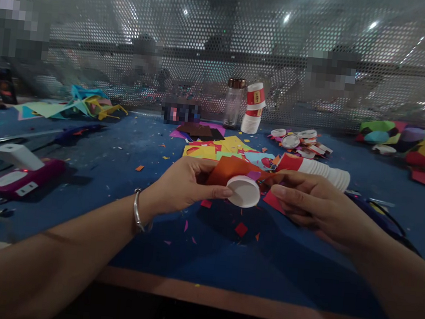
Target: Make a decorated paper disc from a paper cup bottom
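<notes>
A white round piece like a cup base [244, 191] with orange paper [230, 169] around its back is held above the blue table. My left hand [191, 182] grips it from the left, thumb on the white rim. At its right side, my right hand [306, 198] has thumb and fingers pinched at the narrow end of the orange paper. A small purple piece [254, 175] shows above the white rim. Beneath the hands lie a red paper piece [241, 229] and small scraps.
Behind the hands are coloured paper sheets [200, 152] and a row of nested cups [324, 171] on its side. Farther back stand a glass bottle [233, 104] and stacked cups [251, 124]. A purple power strip [26, 179] lies left, a glue gun [77, 134] beyond it.
</notes>
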Demonstrator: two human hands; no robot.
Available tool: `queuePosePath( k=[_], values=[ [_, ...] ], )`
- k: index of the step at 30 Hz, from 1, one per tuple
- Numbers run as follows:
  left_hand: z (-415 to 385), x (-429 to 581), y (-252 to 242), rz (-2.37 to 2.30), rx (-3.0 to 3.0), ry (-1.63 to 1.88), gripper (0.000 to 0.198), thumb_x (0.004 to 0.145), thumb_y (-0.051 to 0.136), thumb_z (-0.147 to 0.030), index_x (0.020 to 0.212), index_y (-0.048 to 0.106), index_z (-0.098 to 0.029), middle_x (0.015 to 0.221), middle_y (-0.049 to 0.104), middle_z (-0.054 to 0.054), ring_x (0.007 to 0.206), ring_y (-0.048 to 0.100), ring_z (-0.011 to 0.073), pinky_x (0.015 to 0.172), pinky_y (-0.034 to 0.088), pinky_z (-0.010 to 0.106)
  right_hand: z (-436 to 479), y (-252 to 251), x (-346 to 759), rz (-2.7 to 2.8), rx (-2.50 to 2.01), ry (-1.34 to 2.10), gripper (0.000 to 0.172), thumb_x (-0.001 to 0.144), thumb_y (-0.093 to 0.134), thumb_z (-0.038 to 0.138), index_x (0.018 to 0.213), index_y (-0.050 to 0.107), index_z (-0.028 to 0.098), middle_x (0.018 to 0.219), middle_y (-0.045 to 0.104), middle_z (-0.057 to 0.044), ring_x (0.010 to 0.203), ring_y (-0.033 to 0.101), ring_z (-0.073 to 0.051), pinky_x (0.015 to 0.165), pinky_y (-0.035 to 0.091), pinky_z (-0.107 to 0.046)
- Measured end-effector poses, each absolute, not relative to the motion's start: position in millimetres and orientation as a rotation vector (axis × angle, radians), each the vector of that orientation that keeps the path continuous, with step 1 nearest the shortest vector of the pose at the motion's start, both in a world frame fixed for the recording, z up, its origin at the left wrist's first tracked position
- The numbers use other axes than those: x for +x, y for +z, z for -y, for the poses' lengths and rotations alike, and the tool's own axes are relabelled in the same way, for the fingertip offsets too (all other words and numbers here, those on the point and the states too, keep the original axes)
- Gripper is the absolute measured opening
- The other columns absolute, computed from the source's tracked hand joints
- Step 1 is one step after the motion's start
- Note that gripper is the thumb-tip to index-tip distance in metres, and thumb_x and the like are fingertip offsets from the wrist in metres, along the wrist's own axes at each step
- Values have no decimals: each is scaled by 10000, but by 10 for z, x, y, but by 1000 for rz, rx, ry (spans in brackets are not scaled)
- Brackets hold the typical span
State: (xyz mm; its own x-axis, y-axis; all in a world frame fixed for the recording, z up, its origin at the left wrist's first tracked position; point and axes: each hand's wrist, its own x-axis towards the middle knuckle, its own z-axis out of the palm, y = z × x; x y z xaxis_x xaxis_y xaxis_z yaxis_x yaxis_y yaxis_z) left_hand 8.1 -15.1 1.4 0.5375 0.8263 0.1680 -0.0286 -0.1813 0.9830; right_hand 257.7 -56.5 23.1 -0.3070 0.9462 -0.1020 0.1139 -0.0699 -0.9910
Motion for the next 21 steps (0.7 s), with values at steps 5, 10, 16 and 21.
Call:
queuePosePath(
  k=[5,10,16,21],
  values=[
    [156,69,39,-704,1545,852,196,733,907,-208,894,810,-153,868,785,9,759,669,95,749,535,215,571,231,2588,1504,-1181,1455,547,737,883,610,953,675,152,531,334,130,435,130,-18,367,51,-194],
    [141,56,26,-746,1382,870,450,646,969,-228,1034,757,-148,981,797,46,864,718,147,814,563,268,565,225,2599,1496,-1176,1484,572,738,884,609,1003,665,152,533,316,138,439,126,-16,372,42,-186],
    [126,60,15,-747,1383,893,461,637,981,-245,1013,743,-123,956,780,44,851,703,144,807,561,270,573,237,2590,1504,-1183,1454,551,742,880,612,946,676,143,536,311,133,442,141,-13,372,51,-175],
    [130,65,27,-728,1379,882,446,639,970,-221,1022,757,-137,1011,786,48,900,707,156,846,564,286,574,230,2595,1517,-1173,1452,541,749,872,618,942,676,153,534,307,134,444,140,-17,375,56,-175]
  ],
)
